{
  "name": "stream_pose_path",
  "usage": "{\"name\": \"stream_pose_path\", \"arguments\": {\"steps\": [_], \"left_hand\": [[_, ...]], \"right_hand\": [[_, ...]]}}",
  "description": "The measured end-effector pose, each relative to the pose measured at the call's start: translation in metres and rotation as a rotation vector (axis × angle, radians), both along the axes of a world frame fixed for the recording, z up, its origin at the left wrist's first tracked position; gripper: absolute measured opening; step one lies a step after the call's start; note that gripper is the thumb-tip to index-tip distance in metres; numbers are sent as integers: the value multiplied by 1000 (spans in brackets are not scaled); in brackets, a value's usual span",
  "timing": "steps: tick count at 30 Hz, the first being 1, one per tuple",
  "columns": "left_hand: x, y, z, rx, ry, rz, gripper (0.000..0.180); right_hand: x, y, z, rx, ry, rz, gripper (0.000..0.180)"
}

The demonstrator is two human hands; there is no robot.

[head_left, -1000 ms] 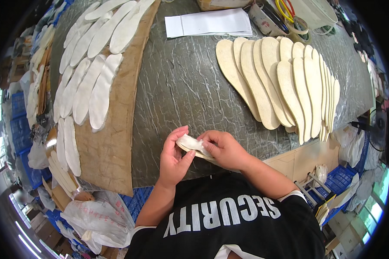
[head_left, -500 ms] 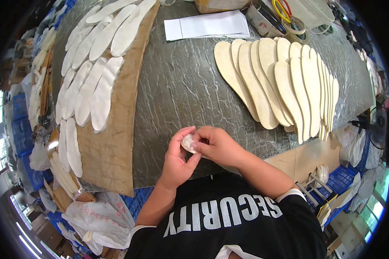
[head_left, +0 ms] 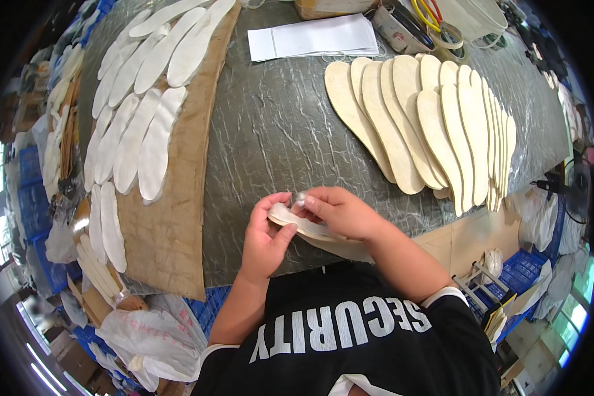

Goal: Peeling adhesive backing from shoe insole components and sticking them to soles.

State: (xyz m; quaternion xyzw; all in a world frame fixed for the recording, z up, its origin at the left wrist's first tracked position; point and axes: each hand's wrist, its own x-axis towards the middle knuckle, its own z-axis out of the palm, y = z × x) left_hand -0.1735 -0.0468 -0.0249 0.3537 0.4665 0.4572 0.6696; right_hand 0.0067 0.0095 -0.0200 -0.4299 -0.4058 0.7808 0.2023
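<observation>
- Left hand (head_left: 265, 236) cupped under heel end of a pale insole (head_left: 303, 228), thumb and fingers pinching its edge, just above near edge of grey table (head_left: 270, 138).
- Right hand (head_left: 340, 211) pinching the top layer at same end, fingertips closed.
- Judged light, thin, flexible; likely creased if bent hard; best gripped at rim.
- Beyond right: fanned cream insoles (head_left: 429, 125).
- Far left: white insoles (head_left: 142, 125) on brown board (head_left: 171, 224).
- Farthest: white paper sheets (head_left: 313, 36).

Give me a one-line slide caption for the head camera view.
Both hands, left and right, hold a pale insole above a grey table.
</observation>
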Motion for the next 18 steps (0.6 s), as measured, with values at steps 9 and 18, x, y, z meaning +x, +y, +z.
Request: {"name": "stream_pose_path", "arguments": {"steps": [9, 18], "left_hand": [[-17, -3, -12, 12, 49, 30, 37], [-12, -2, -9, 45, 85, 19, 39]], "right_hand": [[29, -4, -6, -11, -215, 291, 22], [24, -20, -14, -14, -108, 271, 15]]}}
